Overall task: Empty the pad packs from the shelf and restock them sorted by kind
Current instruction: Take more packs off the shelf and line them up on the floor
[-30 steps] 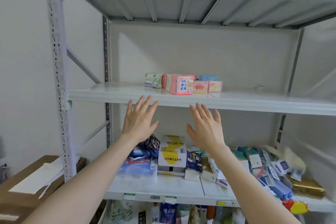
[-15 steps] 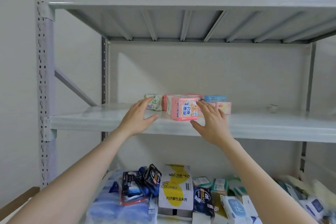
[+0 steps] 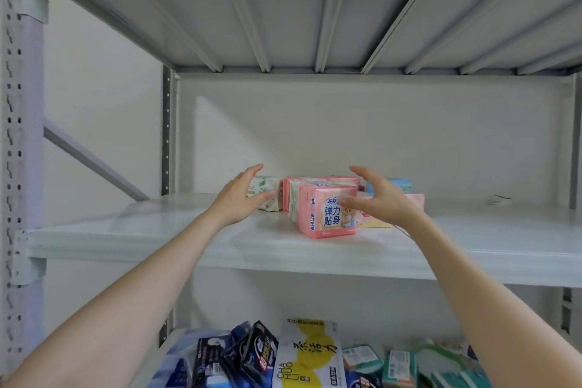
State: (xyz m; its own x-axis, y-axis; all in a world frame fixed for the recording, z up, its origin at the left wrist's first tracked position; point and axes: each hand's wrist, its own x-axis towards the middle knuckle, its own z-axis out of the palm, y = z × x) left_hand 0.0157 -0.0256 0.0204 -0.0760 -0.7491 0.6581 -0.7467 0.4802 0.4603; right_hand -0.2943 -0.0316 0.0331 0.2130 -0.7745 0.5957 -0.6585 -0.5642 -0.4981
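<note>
Nearest, mixed goods (image 3: 308, 356) crowd the lower shelf. Above, the pad packs cluster around the middle of the shelf (image 3: 189, 249), set back from its front edge. The pink pack (image 3: 327, 214) stands foremost, with more pink ones pressed behind it. The left hand (image 3: 242, 198), fingers spread and holding nothing, flanks the cluster at the green pack (image 3: 273, 187); I cannot tell whether its thumb touches. The right hand (image 3: 378, 198), likewise open and empty, arches over the peach pack (image 3: 415, 201). Farthest back lies a blue pack (image 3: 401, 187). This looks like a two-handed gather: close in evenly from both sides, squeeze the soft packs lightly, and draw them forward together so none tips.
</note>
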